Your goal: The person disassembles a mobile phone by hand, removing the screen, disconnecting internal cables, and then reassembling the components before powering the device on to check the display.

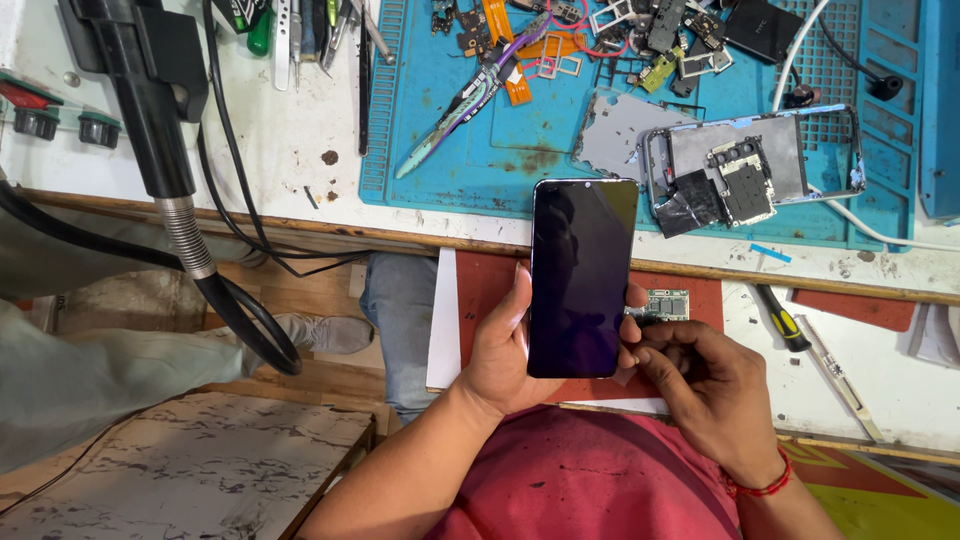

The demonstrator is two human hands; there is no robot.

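Two hands hold the work: your left hand [500, 350] cradles the phone [582, 275], fingers clamped on its long edges, above your lap, off the surface [300, 150]. Your right hand [700, 385] pinches a small circuit board [665, 305]. Judge the phone light, stiff, slick, glass-fragile; grip edges only. Open room lies left; mat [480, 140] clutter crowds ahead.

Ahead of you the blue repair mat [520, 165] is crowded (an opened phone frame [750, 165], loose parts), while the white worktop [290, 140] left of it lies mostly bare.
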